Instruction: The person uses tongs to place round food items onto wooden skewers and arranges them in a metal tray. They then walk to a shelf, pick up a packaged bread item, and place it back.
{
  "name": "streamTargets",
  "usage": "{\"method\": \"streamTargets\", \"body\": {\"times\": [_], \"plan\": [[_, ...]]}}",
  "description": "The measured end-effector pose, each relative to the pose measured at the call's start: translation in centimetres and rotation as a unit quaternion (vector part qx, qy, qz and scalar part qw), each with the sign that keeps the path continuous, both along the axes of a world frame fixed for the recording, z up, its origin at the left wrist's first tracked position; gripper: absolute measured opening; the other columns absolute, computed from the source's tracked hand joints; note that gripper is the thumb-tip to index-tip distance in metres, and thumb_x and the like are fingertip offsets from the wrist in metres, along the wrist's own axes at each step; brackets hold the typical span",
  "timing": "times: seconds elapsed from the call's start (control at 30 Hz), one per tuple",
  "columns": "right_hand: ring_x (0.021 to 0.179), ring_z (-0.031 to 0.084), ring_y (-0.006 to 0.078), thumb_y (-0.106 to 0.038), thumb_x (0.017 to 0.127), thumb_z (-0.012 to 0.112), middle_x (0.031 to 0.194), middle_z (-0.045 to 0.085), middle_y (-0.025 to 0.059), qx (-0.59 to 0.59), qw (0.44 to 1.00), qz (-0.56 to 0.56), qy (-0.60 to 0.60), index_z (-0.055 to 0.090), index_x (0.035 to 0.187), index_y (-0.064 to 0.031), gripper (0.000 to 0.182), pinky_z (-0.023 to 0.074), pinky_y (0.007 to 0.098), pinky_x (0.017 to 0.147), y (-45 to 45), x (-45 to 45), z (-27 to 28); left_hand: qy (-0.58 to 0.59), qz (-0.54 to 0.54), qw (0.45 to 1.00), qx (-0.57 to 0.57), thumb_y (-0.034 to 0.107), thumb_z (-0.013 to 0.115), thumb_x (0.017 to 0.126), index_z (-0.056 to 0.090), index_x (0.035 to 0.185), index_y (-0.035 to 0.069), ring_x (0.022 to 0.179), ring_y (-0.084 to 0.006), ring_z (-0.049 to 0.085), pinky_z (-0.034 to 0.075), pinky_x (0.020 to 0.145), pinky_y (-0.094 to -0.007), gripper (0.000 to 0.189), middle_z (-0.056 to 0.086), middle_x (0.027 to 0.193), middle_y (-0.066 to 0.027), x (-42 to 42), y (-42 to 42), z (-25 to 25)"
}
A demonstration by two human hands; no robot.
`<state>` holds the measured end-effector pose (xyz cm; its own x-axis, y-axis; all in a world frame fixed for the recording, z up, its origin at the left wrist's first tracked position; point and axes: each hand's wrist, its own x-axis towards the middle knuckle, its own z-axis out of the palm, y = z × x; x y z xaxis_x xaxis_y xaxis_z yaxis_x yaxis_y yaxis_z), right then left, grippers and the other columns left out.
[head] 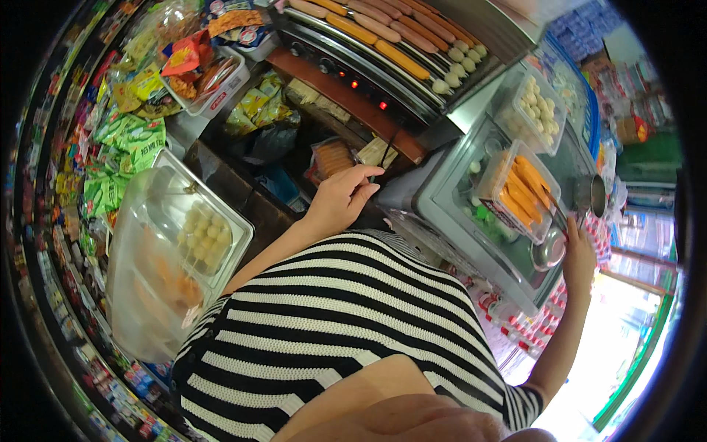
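At the right, my right hand [579,251] grips a pair of slender tongs [557,207]. Their tips reach into a clear plastic tub [544,235] and rest against orange sausages [519,190]. A shiny metal bowl [549,248] lies beside that hand, next to the tub. My left hand [339,199] is in front of the body with its fingers curled and a gap between thumb and forefinger. Near its fingertips is a thin dark strip, perhaps a cord [390,148]; whether it is held is unclear. Bamboo skewers [377,153] and a packet of brown sausages [333,157] lie just beyond.
A roller grill [353,77] with lit red lights carries sausages and skewered balls. The tubs stand on a glass-topped chest freezer [458,193], with another tub of pale balls [538,113] behind. Left are a covered metal tray [160,265] and snack packets [132,132].
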<state>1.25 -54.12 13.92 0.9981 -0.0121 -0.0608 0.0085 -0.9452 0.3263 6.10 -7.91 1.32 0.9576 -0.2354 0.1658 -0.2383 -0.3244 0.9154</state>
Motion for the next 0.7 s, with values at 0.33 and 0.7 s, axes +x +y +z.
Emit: {"method": "streamTargets", "body": {"times": [0.33, 0.7], "plan": [[0.084, 0.063, 0.0309, -0.005, 0.085, 0.062, 0.097, 0.061, 0.0112, 0.173, 0.965, 0.165, -0.109, 0.050, 0.133, -0.0135, 0.050, 0.0511, 0.0411, 0.071, 19.4, 4.0, 1.1, -0.013, -0.014, 1.000, 0.006, 0.006, 0.063, 0.090, 0.061, 0.117, 0.004, 0.086, -0.0192, 0.066, 0.052, 0.075, -0.0288, 0.027, 0.067, 0.103, -0.0112, -1.0, 1.1, -0.3], [0.084, 0.071, 0.0279, -0.011, 0.080, 0.059, 0.087, 0.071, 0.0127, -0.104, 0.973, 0.198, -0.065, 0.072, 0.096, -0.0050, 0.021, 0.0568, 0.0399, 0.070, 29.8, 21.8, -0.6, 0.010, 0.092, 0.996, -0.021, 0.007, 0.063, 0.090, 0.062, 0.115, 0.003, 0.079, -0.0181, 0.064, 0.050, 0.072, -0.0277, 0.026, 0.066, 0.096, -0.0107, -3.4, 6.1, -1.0]]}}
